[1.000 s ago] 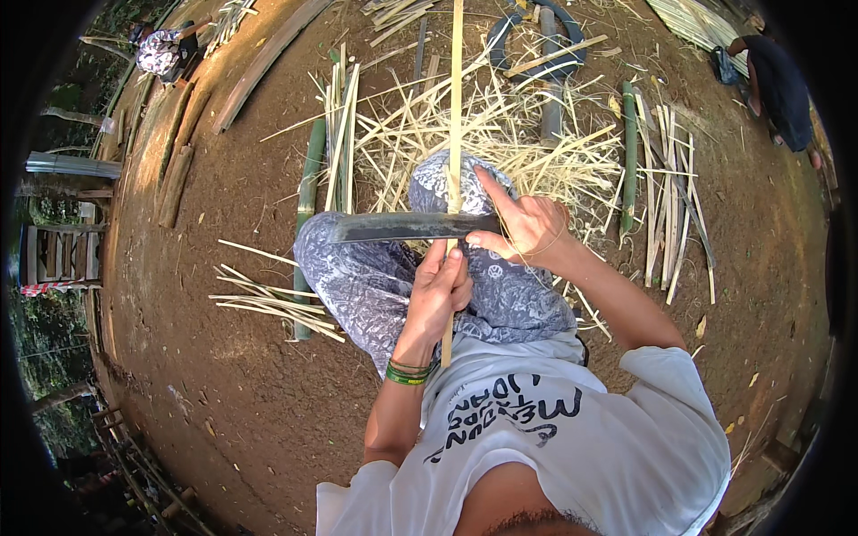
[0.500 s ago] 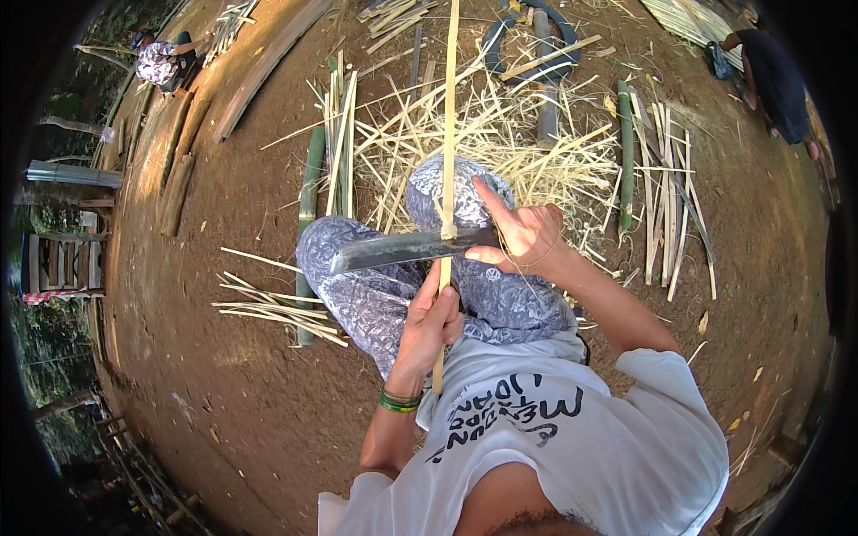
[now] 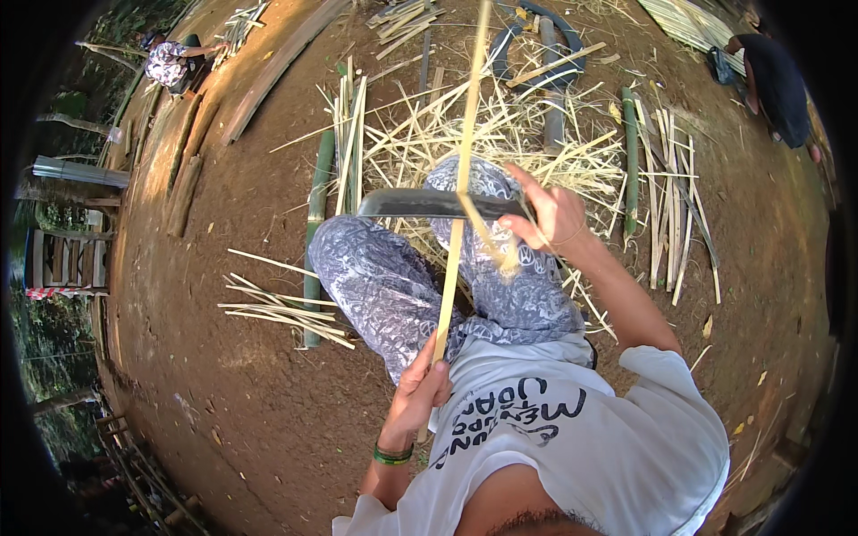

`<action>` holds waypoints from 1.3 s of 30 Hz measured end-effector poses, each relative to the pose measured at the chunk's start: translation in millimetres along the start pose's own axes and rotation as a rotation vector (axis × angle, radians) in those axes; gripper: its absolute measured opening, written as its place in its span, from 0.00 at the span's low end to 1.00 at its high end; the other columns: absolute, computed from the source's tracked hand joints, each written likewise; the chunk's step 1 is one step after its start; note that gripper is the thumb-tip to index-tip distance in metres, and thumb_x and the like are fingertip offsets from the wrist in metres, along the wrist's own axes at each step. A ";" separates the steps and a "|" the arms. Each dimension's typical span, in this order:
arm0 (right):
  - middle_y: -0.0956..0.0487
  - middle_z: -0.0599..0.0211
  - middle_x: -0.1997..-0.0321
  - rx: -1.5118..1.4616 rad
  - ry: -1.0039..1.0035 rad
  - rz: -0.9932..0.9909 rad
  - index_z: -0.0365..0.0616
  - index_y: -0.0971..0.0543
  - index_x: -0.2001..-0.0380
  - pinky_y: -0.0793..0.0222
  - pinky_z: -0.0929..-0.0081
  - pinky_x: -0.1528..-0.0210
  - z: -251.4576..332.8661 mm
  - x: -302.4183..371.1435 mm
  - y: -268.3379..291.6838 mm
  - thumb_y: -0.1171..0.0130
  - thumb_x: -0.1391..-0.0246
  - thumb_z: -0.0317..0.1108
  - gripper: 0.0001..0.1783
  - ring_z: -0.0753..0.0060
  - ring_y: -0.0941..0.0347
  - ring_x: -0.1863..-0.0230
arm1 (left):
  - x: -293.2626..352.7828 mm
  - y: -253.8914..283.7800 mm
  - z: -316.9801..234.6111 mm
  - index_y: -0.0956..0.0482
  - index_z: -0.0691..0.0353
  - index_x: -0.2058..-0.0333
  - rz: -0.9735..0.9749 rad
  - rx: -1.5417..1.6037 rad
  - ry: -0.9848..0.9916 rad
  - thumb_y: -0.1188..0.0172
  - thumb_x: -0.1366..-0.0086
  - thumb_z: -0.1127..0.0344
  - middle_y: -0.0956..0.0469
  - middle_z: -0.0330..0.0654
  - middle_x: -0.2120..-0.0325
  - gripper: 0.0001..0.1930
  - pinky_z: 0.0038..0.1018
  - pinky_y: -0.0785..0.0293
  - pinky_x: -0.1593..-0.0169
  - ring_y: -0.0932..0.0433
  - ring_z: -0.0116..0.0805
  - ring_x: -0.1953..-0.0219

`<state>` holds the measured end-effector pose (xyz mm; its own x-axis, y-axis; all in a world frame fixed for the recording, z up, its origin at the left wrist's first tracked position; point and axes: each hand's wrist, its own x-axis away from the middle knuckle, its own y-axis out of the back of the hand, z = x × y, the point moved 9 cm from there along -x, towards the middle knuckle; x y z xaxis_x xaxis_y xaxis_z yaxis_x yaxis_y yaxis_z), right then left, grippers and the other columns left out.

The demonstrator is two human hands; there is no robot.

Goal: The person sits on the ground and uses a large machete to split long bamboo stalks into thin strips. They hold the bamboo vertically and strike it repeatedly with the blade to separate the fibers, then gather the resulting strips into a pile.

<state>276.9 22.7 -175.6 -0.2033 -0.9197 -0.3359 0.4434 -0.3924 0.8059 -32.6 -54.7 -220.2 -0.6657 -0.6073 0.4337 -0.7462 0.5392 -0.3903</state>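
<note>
My left hand [image 3: 422, 390] is closed around the lower part of a long, pale bamboo strip [image 3: 452, 268], close to my shirt. From there the strip runs up between my knees and past the far edge of the view. A dark machete [image 3: 402, 204] lies crosswise against the strip, its broad tip to the left. At its right end my right hand [image 3: 556, 217] grips it, thumb and forefinger stretched along it; the handle is mostly hidden. A thin curled shaving [image 3: 506, 261] hangs from the strip at the blade, slightly blurred.
Shavings [image 3: 572, 161] heap beyond my knees. Green bamboo poles [image 3: 319, 201] lie on both sides, with cut strips [image 3: 290, 313] at left and more strips [image 3: 670, 205] at right. A black ring [image 3: 572, 67] lies beyond. Two other people [image 3: 167, 64] are at the far left and right.
My left hand has moved down toward my body with the strip. The machete sits slightly farther away and more to the right. The shaving at the blade has grown longer and hangs down.
</note>
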 end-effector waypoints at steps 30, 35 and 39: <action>0.30 0.59 0.90 0.035 -0.084 0.188 0.53 0.38 0.31 0.33 0.53 0.80 28.9 14.5 -4.4 0.41 0.51 0.70 0.51 0.51 0.27 0.86 | -147.0 -34.5 -51.4 0.32 0.55 0.44 0.065 0.016 -0.044 0.59 0.22 0.60 0.38 0.30 0.84 0.14 0.17 0.51 0.84 0.47 0.16 0.88; 0.31 0.61 0.90 0.101 -0.114 0.173 0.59 0.38 0.30 0.35 0.54 0.79 26.2 14.9 -5.0 0.39 0.51 0.69 0.49 0.54 0.28 0.86 | -131.2 -35.1 -48.8 0.37 0.54 0.34 -0.011 0.018 -0.050 0.59 0.22 0.62 0.43 0.27 0.85 0.21 0.16 0.50 0.83 0.48 0.16 0.86; 0.29 0.56 0.88 -0.008 -0.171 0.173 0.61 0.40 0.30 0.33 0.54 0.78 8.5 10.6 -15.1 0.41 0.50 0.69 0.49 0.51 0.26 0.83 | -116.5 -33.4 -42.7 0.45 0.51 0.30 0.002 -0.089 -0.019 0.59 0.22 0.62 0.43 0.27 0.84 0.24 0.15 0.48 0.82 0.47 0.15 0.84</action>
<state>260.7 19.0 -187.2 -0.2684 -0.9575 -0.1053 0.4916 -0.2302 0.8399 69.7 22.9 -223.1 -0.6674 -0.6168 0.4173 -0.7430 0.5894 -0.3170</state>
